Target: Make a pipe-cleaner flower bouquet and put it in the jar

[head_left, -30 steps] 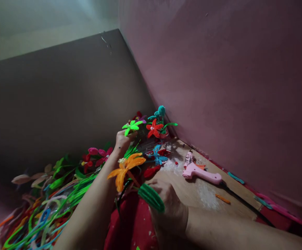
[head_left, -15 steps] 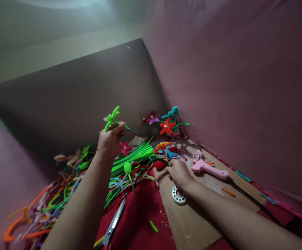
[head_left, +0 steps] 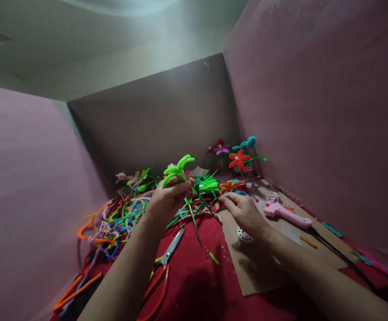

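Observation:
My left hand (head_left: 169, 196) is closed around a bright green pipe-cleaner flower (head_left: 178, 170), its petals standing above my fingers. A dark green pipe cleaner (head_left: 203, 200) runs between the two hands, near the flower's stem. To the right, my right hand (head_left: 242, 209) has thumb and fingertips pinched at that pipe cleaner's end. Behind the hands lies a bundle of green pipe cleaners (head_left: 209, 183). Under my right hand, a white round disc with holes (head_left: 245, 235) is partly hidden. Scissors with orange-red handles (head_left: 164, 272) lie below my left hand.
Loose coloured pipe cleaners (head_left: 113, 223) are heaped at left. A pink glue gun (head_left: 287, 214) with a black cord rests on a cardboard sheet (head_left: 247, 276) over red cloth (head_left: 194, 258). Finished flowers (head_left: 239, 158) stand at the back right, between pink walls.
My left hand has lowered and come closer to my right hand with the green flower. The whole view has shifted, so the table's things appear further right.

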`<state>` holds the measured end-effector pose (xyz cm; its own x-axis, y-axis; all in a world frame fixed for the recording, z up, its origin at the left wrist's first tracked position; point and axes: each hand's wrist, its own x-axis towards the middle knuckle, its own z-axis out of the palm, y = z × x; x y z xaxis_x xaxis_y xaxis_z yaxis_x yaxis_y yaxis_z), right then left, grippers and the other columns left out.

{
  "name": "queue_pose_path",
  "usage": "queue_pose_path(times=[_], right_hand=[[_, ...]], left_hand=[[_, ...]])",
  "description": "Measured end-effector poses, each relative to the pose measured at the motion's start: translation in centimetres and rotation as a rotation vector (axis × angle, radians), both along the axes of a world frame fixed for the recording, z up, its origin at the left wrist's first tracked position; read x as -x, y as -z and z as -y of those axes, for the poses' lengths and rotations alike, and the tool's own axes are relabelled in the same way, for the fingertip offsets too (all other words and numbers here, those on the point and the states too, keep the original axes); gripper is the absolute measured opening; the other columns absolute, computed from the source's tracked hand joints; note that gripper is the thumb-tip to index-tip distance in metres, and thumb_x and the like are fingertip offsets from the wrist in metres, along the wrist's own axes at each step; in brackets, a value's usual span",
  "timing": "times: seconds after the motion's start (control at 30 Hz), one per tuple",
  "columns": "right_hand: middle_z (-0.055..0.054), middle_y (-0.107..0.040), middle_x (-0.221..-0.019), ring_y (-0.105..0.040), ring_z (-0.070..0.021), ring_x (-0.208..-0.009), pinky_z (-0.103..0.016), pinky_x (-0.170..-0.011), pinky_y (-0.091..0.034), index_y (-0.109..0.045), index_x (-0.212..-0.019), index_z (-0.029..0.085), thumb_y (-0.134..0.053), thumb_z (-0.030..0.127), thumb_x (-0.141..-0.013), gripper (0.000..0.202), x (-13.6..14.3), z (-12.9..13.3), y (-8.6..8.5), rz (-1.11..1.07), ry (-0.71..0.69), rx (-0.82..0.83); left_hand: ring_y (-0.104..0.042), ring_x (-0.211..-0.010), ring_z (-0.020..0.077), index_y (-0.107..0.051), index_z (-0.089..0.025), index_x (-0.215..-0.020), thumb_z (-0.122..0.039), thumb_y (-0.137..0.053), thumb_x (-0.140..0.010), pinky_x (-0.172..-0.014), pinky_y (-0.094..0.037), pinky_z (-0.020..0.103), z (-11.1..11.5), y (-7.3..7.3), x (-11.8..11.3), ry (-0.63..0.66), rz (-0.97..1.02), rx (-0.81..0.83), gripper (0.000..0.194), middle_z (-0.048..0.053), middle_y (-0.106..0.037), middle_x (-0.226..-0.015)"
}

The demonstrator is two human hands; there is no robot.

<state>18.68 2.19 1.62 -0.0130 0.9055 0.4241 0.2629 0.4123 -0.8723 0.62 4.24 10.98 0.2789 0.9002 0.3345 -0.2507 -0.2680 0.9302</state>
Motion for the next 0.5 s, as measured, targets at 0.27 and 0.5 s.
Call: queue_pose_path(times=[0.27,0.5], right_hand=[[0.001,-0.055,-0.05,-0.041,-0.0048,-0.038,-0.018,-0.039,-0.028,-0.055,-0.066,0.012,-0.067,0.032,-0.067,0.023,3.3,3.3,-1.2,-0.67,-0.693,0.497],[0.005,-0.045,-0.046,-0.027,-0.0024,-0.037,-0.02,-0.038,-0.014,-0.051,-0.063,0.013,-0.061,0.041,-0.072,0.031,4.2,3.9,-0.7,-0.707,-0.62,0.376]], left_hand=[[-0.047,-0.049,0.0079,-0.067,-0.015,-0.07,-0.023,-0.072,-0.06,-0.047,-0.039,0.022,2.7,3.3,-0.5,-0.02,-0.083,0.121,0.014,-0.002,-0.052,-0.056],[-0.037,-0.043,0.0061,-0.052,-0.017,-0.055,-0.03,-0.07,-0.064,-0.043,-0.034,0.021,4.8,4.2,-1.3,-0.24,-0.183,0.012,0.024,-0.005,-0.04,-0.049]])
